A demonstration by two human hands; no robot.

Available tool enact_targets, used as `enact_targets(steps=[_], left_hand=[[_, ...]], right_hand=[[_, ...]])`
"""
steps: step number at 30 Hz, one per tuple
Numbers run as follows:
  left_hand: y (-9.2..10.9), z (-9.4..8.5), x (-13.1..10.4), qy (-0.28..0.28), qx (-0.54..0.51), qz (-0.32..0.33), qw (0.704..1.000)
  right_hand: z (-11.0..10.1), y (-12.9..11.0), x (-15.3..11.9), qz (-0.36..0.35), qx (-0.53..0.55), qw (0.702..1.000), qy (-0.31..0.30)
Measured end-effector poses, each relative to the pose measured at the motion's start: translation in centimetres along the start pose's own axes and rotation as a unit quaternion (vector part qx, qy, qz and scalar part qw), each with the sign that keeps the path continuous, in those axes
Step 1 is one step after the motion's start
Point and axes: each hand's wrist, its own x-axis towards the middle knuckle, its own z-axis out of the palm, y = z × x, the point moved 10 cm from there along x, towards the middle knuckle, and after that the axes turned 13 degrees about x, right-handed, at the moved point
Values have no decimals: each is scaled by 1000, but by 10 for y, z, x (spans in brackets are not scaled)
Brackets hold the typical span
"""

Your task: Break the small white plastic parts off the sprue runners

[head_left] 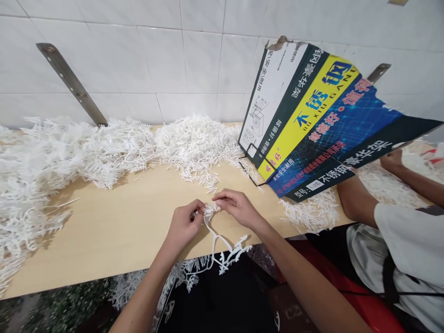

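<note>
Sprigs (210,210), bunched over the near part of the desk (132,240), trail past its edge — probably light, springy and easily tangled, best taken by the stems. Left grip (183,224) and right grip (239,208) both pinch them; a loose white pile (196,138) lies far beyond.

White sprigs (197,138): are looking plastic, rough
Tabletop (138,231): is looking smooth, wooden
Wall tiles (159,55): are shining glossily
Bracket (71,81): is looking metallic
</note>
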Motion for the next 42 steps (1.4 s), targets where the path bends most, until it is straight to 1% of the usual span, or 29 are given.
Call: enact_targets(steps=[4, 7, 9, 11, 14, 16, 18, 21, 24, 30, 35, 38, 42], left_hand=[[12, 4, -1, -27, 11, 42, 999], [17, 5, -2, -33, 26, 61, 997], [16, 5, -2, -30, 27, 55, 998], [10, 2, -1, -11, 8, 30, 999], [0, -4, -2, 22, -16, -9, 1000], [2, -2, -2, 9, 4, -1, 1000], [9, 2, -2, -17, 34, 23, 999], [15, 7, -2, -43, 59, 37, 997], [17, 13, -1, -67, 62, 38, 995], [15, 17, -2, -82, 56, 50, 994], [14, 22, 0, -103, 103, 55, 988], [13, 21, 1, -103, 112, 45, 987], [16, 22, 0, -101, 133, 43, 985]], right_hand=[[13, -24, -6, -56, -73, 995, -42], [22, -30, -9, -76, -118, 987, -73], [21, -28, -8, -75, -132, 986, -67], [18, -24, -7, -62, -125, 989, -48], [8, -12, -5, -10, -70, 997, -2], [2, -4, -4, 27, -25, 999, 27], [0, 2, -4, 48, 12, 998, 35], [2, 7, -3, 54, 51, 997, 19], [5, 6, -2, 50, 54, 997, -2], [12, 0, -4, 48, -4, 998, -32], [11, -2, -3, 43, -67, 997, -10], [10, -3, -2, 28, -104, 994, -15], [10, 0, -2, 27, -94, 995, -30]])
